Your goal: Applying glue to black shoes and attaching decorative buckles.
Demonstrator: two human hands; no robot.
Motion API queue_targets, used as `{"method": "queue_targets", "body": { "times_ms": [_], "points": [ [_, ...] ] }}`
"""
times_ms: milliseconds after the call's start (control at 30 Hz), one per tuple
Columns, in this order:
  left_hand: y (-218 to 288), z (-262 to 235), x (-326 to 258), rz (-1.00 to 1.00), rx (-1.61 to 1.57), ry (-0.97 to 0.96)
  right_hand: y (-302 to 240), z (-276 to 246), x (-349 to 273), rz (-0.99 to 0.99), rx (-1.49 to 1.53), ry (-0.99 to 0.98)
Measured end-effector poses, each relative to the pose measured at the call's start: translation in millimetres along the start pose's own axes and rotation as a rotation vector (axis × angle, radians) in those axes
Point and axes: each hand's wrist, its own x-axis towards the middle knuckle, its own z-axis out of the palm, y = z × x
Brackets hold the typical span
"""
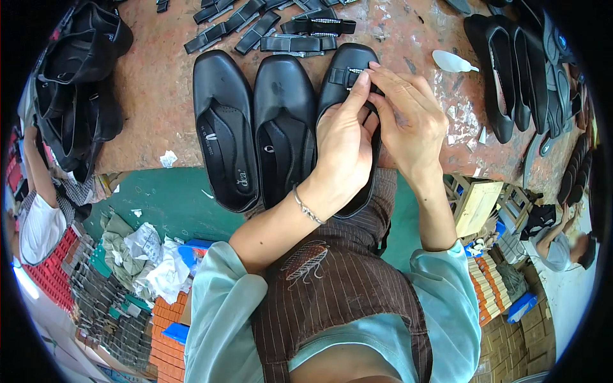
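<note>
On the shoe (pixel 341 83), both hands (fingers pinching).

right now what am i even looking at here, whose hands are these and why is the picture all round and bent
This is one picture from a wide fisheye camera worn on a person's head, looking down, so straight edges curve near the rim. There is no machine: the two bare hands belong to the wearer, whose forearms rise from the lower edge. The left hand and the right hand both press a small black strap with a shiny buckle onto the toe of a black flat shoe. Two more black shoes lie side by side to its left on a worn reddish table. Loose black straps sit beyond them, with more shoes at the far right and a heap of black pieces at the left. Other people work at both edges.
</note>
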Motion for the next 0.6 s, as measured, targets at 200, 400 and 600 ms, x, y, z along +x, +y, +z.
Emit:
{"method": "queue_targets", "body": {
  "times_ms": [200,400,600],
  "points": [
    [4,-8,-4,0.025,0.055,-0.106,-12,-10,-11,0.083,0.095,0.030],
    [14,10,-49,-0.162,-0.007,-0.338,1,-27,-39,0.527,0.658,0.485],
    [109,20,-112,0.018,0.080,-0.442,-13,-15,-46,0.579,0.580,0.294]
  ]
}}
